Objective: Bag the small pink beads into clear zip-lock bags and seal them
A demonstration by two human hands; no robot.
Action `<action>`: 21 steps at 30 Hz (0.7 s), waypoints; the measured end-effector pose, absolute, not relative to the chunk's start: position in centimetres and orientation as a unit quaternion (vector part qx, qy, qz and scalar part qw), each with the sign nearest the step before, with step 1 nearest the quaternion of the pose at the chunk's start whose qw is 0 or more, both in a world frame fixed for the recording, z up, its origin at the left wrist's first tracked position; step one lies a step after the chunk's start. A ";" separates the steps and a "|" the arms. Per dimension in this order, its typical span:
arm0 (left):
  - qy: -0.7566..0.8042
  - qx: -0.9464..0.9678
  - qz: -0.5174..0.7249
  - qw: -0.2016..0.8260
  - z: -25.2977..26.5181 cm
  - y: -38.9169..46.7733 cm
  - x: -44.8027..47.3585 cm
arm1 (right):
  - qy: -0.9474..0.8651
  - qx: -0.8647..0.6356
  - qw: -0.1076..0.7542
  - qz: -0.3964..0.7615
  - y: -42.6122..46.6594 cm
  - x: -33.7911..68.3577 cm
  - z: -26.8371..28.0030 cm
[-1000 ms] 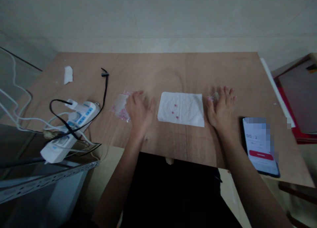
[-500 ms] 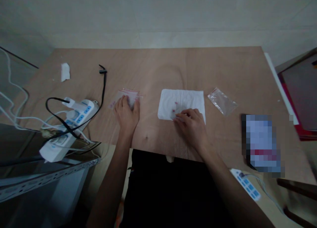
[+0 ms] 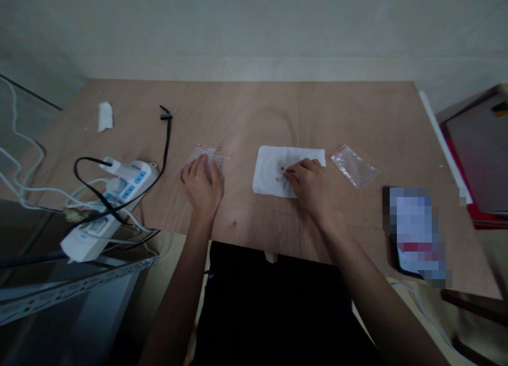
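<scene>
My left hand lies flat, fingers stretched out, on some clear zip bags with red seal lines; it covers much of them. My right hand is over a white tissue-like sheet, thumb and forefinger pressed together. Whatever sits in that pinch is too small to make out. Beside the fingertips, tiny dark red bits lie on the sheet. Right of the sheet is another clear zip bag, lying flat and apart from my hand.
A white power strip with tangled cables lies at the left edge. A black cable runs up the wooden table. A scrap of white paper lies far left. At the right is a phone-like object, its screen blurred out.
My right hand has moved up and slightly forward over the white sheet, its pinch now near the upper red bits. My left hand stays on the bags, shifted very little.
</scene>
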State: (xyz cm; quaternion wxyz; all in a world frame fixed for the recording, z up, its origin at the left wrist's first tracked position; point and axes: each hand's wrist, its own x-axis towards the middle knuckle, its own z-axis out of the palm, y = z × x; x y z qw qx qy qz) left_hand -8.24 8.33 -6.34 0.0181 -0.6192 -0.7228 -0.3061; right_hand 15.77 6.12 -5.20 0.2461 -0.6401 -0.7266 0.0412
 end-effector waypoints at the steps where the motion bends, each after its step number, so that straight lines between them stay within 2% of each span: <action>1: -0.724 -0.619 -0.303 0.019 -6.2 8.2 -8.1 | -0.727 -0.641 0.243 0.042 6.2 15.8 -5.2; 9: -0.719 -0.653 -0.236 0.009 -5.7 6.3 -6.8 | -0.669 -0.646 0.368 0.014 3.3 17.6 -4.0; 16: -0.705 -0.654 -0.275 0.024 -4.1 6.1 -6.4 | -0.652 -0.647 0.394 0.033 0.6 17.5 -3.1; 21: -0.700 -0.680 -0.216 -0.003 -4.4 7.5 -6.7 | -0.666 -0.630 0.396 0.060 0.3 16.6 -3.4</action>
